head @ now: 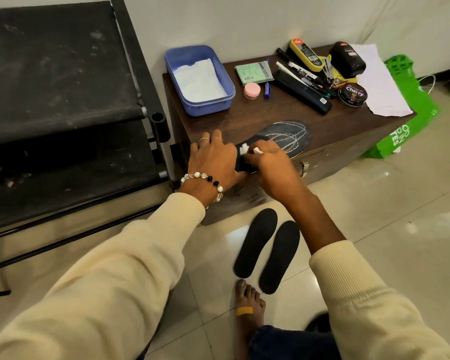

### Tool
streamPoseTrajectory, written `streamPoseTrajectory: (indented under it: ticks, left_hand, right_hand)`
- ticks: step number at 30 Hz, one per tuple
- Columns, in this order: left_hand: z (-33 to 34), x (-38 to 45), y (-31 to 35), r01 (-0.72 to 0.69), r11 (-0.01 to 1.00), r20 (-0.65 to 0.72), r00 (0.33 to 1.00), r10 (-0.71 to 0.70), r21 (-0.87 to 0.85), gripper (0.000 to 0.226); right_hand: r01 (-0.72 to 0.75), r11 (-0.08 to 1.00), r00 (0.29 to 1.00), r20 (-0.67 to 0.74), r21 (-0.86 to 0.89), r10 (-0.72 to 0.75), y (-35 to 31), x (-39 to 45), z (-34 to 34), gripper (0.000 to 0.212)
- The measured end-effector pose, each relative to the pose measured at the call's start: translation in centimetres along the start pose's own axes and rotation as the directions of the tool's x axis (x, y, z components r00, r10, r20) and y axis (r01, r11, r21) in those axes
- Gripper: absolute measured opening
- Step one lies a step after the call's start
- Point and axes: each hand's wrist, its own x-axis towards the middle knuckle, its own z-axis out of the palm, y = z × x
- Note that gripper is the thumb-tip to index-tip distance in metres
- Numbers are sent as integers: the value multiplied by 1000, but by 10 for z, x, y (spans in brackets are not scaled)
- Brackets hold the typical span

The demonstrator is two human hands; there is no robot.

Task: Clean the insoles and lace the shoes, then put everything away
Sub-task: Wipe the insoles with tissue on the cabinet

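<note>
A dark insole (287, 137) with a pale stitched pattern lies on the brown wooden chest (348, 131), near its front edge. My left hand (215, 158) presses flat on the insole's heel end and pins it down. My right hand (269, 162) is closed on a small white tissue (244, 149) and holds it against the insole's middle. Two plain black insoles (268, 250) lie side by side on the tiled floor in front of the chest. No shoes or laces are in sight.
A blue plastic tub (222, 74) holding white tissue stands at the chest's back left. Polish tins, markers, a pink jar and white paper crowd the back right. A black fabric rack (63, 100) fills the left. A green bag (411, 110) leans at right. My bare foot (248, 305) rests below.
</note>
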Motion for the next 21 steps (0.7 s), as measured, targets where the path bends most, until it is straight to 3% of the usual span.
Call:
streamPoseTrajectory:
  ticks: [3,8,10,13,16,18,21]
  left_hand:
    - [1,1,2,4,1000,-4,1000,-4,13,60]
    - [0,3,5,14,999,31,999,-16,36,66]
    - [2,2,5,15,999,22,1000,-16,33,70]
    - [4,1,5,14,1000,4,1000,-14,7,72]
    - [1,2,5,29,1000,11,1000,-29,-6,72]
    - [0,3,4,33,999,40,999,-33,-9,77]
    - [0,3,5,32,999,32,999,-33,11,78]
  right_hand:
    - [27,999,999,39,31,-29,6,-4,-6,37]
    - [-189,980,978,-75,62,193,18,-15,-6,35]
    - [-161,986,984,-68,46,163,8,-14,-1,38]
    - [5,998,997,-80,-56,-9,-2,-11,2,34]
    - [74,993,981,-184,96,-56,7,-12,-4,27]
    - [-92,980,985,-125,178,115,20,-18,-6,26]
    - [-306,939,929,-166,156,330,32,-26,0,31]
